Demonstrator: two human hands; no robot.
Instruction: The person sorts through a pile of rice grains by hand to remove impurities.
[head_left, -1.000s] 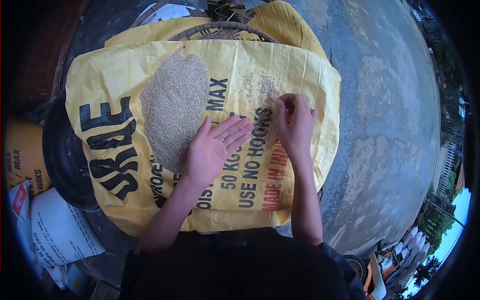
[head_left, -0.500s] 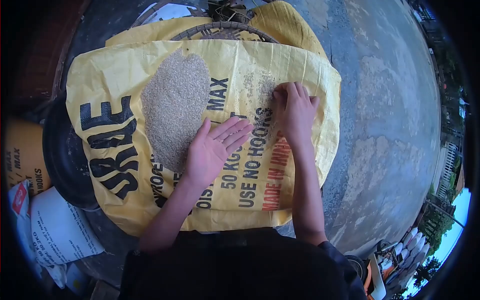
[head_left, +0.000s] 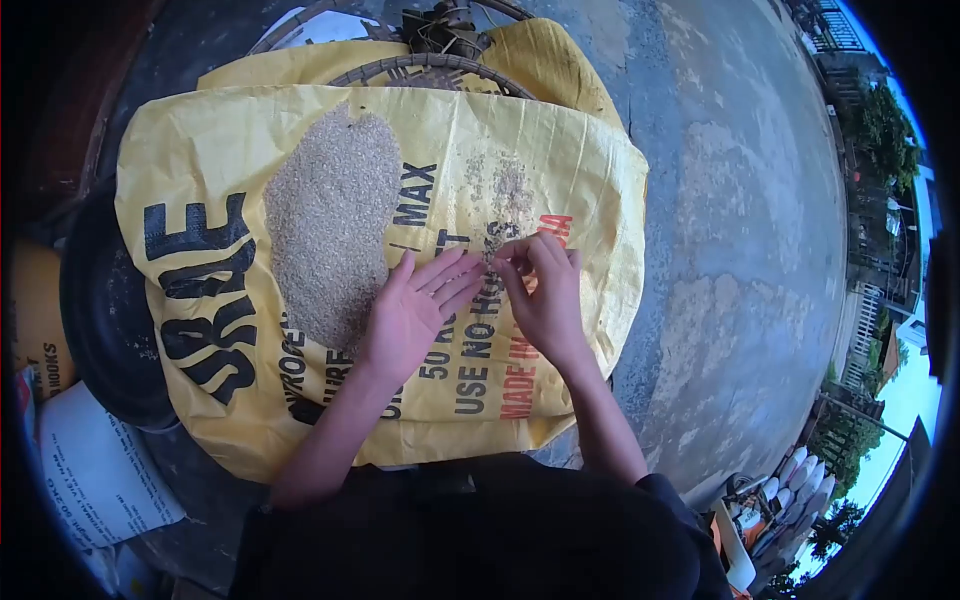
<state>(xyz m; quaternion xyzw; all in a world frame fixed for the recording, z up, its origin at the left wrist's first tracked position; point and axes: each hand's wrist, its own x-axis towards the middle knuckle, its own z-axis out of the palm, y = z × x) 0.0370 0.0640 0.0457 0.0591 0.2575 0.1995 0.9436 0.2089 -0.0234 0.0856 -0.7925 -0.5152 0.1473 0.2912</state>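
A yellow woven sack (head_left: pixel 600 200) with black and red print lies spread out under both hands. On its left half rests a large patch of pale grain (head_left: pixel 330 220); a thinner scatter of darker grain (head_left: pixel 513 185) lies right of centre. My left hand (head_left: pixel 415 310) is palm up with its fingers stretched out, beside the right edge of the pale patch, with a few tiny specks on the fingers. Just to its right, my right hand (head_left: pixel 545 295) has thumb and fingertips pinched together near the left fingertips. What the pinch holds is too small to make out.
Beyond the sack is a woven basket rim (head_left: pixel 440 62). A black round basin (head_left: pixel 105 310) stands at the left, above a white printed sack (head_left: pixel 100 470). Concrete floor (head_left: pixel 740 230) stretches to the right, with stacked pale objects (head_left: pixel 800 490) at the lower right.
My right hand has moved left and nearer to me, from the scattered grain to beside my left fingertips. My left hand stays palm up. The view has shifted slightly.
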